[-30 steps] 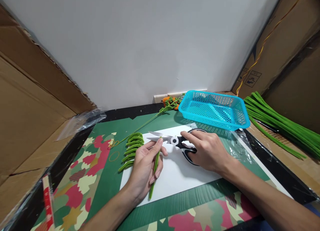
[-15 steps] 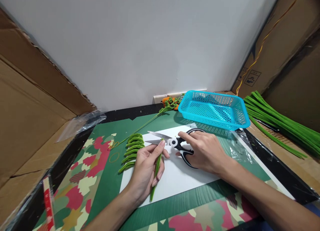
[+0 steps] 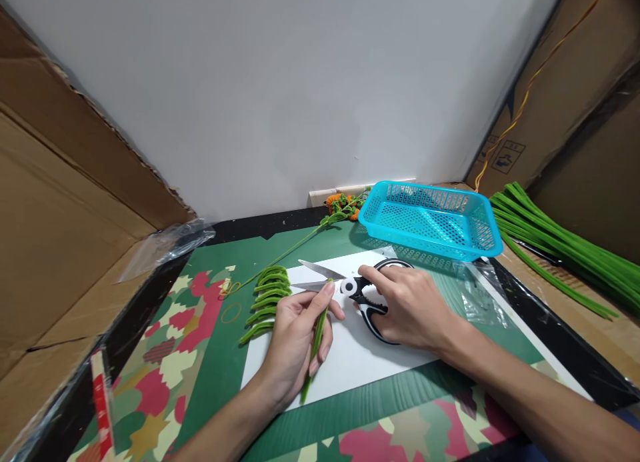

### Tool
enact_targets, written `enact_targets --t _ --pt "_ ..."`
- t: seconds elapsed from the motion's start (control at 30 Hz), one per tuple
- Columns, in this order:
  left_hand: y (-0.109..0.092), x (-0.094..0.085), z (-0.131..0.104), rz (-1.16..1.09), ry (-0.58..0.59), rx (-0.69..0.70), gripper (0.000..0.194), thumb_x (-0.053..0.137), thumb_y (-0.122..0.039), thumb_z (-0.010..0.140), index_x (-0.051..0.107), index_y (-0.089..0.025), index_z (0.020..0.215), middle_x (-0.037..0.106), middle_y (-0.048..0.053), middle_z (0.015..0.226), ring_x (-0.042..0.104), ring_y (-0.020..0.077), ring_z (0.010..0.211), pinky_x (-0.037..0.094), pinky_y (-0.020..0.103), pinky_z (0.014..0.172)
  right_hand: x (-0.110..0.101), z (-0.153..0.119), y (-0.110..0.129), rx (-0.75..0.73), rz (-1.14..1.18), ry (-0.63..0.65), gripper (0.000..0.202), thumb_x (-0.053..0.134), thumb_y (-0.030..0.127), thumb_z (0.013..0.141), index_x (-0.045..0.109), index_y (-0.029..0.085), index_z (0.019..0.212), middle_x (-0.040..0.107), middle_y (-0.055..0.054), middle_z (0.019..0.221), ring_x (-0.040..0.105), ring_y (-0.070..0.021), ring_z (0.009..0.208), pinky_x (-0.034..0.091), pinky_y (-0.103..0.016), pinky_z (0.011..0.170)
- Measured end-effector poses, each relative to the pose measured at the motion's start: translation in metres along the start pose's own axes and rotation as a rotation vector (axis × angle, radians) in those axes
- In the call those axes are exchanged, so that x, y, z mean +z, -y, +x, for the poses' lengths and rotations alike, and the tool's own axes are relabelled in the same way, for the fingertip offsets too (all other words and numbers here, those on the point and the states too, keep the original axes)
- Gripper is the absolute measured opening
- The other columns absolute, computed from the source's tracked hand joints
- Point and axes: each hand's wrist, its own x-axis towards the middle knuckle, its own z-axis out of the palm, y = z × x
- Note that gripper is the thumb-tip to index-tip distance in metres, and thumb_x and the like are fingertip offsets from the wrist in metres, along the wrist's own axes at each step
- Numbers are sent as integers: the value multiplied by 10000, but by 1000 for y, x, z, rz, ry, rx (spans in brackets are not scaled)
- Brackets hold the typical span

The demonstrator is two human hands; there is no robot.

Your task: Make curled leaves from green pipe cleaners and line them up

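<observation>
Between the thumb and fingers of my left hand (image 3: 300, 329) is a green fuzzy strip (image 3: 319, 335), its top end by the thumb tip and its lower end hanging over the white paper (image 3: 370, 349). My right hand (image 3: 410, 305) grips the handles of black-and-white scissors (image 3: 349, 287). Their blades are parted and point left, just above and behind my left fingertips. Several curved green fuzzy pieces (image 3: 270, 301) lie in a row left of my left hand, partly on the paper's edge.
A blue perforated basket (image 3: 430, 225) stands at the back right. Behind lies a stem with orange and green flowers (image 3: 343, 205). Long green fuzzy stems (image 3: 565, 249) are at the far right, a clear plastic bag (image 3: 165, 245) at back left, and a red-white strip (image 3: 103, 405) at front left.
The scissor blades have opened slightly wider, with the lower handle shifted a little down. The whole view has moved slightly. My left hand keeps its hold on the green strip.
</observation>
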Motion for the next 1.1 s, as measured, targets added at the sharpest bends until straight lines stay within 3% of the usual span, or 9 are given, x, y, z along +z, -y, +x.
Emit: enact_targets --t 0.2,0.4,0.6,0.83,0.97,1.1 --pt "-1 2 0 -5 -16 29 500 742 -587 908 693 -138 696 479 -31 314 299 52 202 218 111 219 -1 1 0 -20 -10 -47 396 691 251 815 669 199 1207 707 -50 832 619 -220 758 325 -325 663" --pt "-1 0 -2 -6 -67 102 465 816 -551 850 720 -122 701 603 12 414 416 92 193 232 143 201 1 -2 0 -67 -14 -127 334 720 341 893 669 190 1187 723 -60 855 626 -225 793 367 -332 706" --pt "1 -1 -1 2 -21 53 539 745 -589 897 743 -109 652 561 45 337 393 94 179 212 140 209 -1 0 1 -31 24 -83 372 704 264 831 659 195 1193 723 -62 894 623 -235 807 373 -336 714" --pt "0 1 -1 8 -61 -3 532 772 -615 858 735 -122 660 511 12 300 361 81 176 193 129 211 2 0 2 1 -10 -45 478 647 130 733 661 217 1203 709 -44 846 602 -216 759 340 -323 685" --pt "2 0 0 -3 -64 -4 523 793 -599 841 716 -120 645 567 24 360 363 71 187 204 137 213 1 0 3 9 2 -17 471 654 164 743 652 208 1212 710 -54 861 616 -233 799 344 -328 688" --pt "1 1 0 3 -69 21 514 792 -593 850 724 -120 660 528 8 328 356 67 195 210 132 231 2 1 4 17 22 -33 442 669 192 767 640 205 1207 731 -73 934 630 -245 854 369 -331 723"
